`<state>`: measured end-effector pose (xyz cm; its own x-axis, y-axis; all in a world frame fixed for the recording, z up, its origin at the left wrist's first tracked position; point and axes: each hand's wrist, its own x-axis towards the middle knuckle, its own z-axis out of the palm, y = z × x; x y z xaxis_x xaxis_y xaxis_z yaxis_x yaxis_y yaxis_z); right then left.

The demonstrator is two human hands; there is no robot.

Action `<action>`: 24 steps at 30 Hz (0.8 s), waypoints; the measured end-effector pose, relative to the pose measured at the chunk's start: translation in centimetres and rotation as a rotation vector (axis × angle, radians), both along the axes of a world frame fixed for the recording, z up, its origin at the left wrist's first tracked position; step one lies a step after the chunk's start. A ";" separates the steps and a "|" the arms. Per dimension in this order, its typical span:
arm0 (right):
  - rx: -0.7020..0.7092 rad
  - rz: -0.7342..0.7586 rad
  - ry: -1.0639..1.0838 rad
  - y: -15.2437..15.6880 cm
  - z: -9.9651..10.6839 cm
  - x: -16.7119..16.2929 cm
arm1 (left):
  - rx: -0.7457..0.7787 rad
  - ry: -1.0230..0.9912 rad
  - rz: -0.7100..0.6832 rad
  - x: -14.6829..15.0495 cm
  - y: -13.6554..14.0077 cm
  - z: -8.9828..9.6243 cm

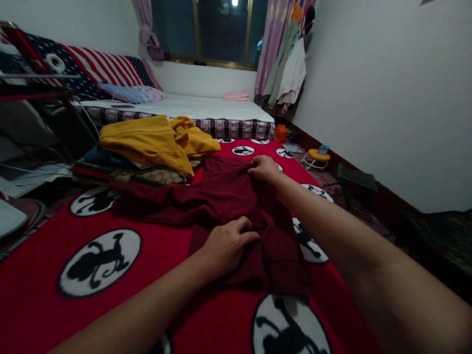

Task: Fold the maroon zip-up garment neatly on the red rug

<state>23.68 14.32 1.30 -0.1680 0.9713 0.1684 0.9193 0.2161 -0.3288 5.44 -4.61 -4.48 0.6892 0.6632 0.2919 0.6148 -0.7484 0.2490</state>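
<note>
A maroon long-sleeved top (221, 196) lies spread and rumpled on a red blanket (158, 305) printed with white ovals and black monkey figures. One of its sleeves stretches out to the left; another runs down along its right side. With curled fingers, my left hand (229, 246) grips the cloth near the middle of the top. Farther up, at the top's far right edge, my right hand (265, 169) pinches the fabric between thumb and fingers. Just beyond the left sleeve sits a pile of clothes, with a mustard-yellow garment (147, 142) on it and a brown patterned one (162, 175) beneath.
At the back, a bed (195, 103) with a white sheet stands under the window. Along the right wall are a yellow-topped stool (318, 155), a dark folding stool (356, 178) and hanging clothes (293, 73). A dark-framed table (40, 93) is at the left.
</note>
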 end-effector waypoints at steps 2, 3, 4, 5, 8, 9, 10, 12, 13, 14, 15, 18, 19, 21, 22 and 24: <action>0.116 -0.044 0.138 0.4 0.4 -0.5 | 0.006 -0.040 0.055 0.1 -0.1 -0.2; 0.161 -0.061 0.207 0.6 0.5 -0.7 | 0.010 -0.069 0.092 0.1 -0.1 -0.3; 0.185 -0.068 0.268 0.7 0.5 -1.0 | 0.015 -0.103 0.135 0.2 -0.1 -0.4; 0.185 -0.062 0.326 0.8 0.4 -1.3 | 0.021 -0.137 0.179 0.2 -0.2 -0.5; 0.090 0.016 0.496 0.1 -0.6 -1.7 | 0.056 -0.201 0.286 0.1 -0.2 -0.8; 0.057 0.046 0.549 -0.5 -1.0 -1.6 | 0.069 -0.208 0.313 0.1 -0.2 -0.9; 0.042 0.070 0.598 -1.2 -1.4 -1.4 | 0.080 -0.210 0.337 0.0 -0.1 -0.9; 0.065 0.117 0.671 -3.6 -1.9 -0.5 | 0.099 -0.207 0.376 -0.2 0.2 -0.8; 0.093 0.143 0.686 -5.2 -2.0 0.1 | 0.108 -0.203 0.391 -0.4 0.6 -0.7; 0.131 0.167 0.687 -7.0 -2.0 0.8 | 0.118 -0.200 0.405 -0.7 1.0 -0.7; 0.163 0.185 0.668 -9.1 -2.0 1.6 | 0.129 -0.197 0.417 -1.1 1.6 -0.6; 0.212 0.158 0.521 -16.1 -1.8 3.7 | 0.155 -0.214 0.441 -2.4 3.5 -0.5; 0.175 0.162 0.458 -18.3 -1.9 4.1 | 0.164 -0.235 0.437 -2.8 4.0 -0.4; 0.099 0.177 0.300 -22.3 -2.3 4.7 | 0.190 -0.297 0.397 -3.5 4.4 0.1; 0.093 0.195 0.224 -23.9 -2.6 4.7 | 0.201 -0.327 0.361 -3.7 4.3 0.4; 0.125 0.223 0.099 -26.1 -3.2 4.2 | 0.188 -0.345 0.262 -3.7 3.5 1.0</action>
<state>27.88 -11.77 -1.89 -0.3523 0.8826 0.3112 0.8091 0.4544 -0.3728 1.74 -1.10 -3.45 0.3472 0.7154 0.6063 0.6940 -0.6309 0.3470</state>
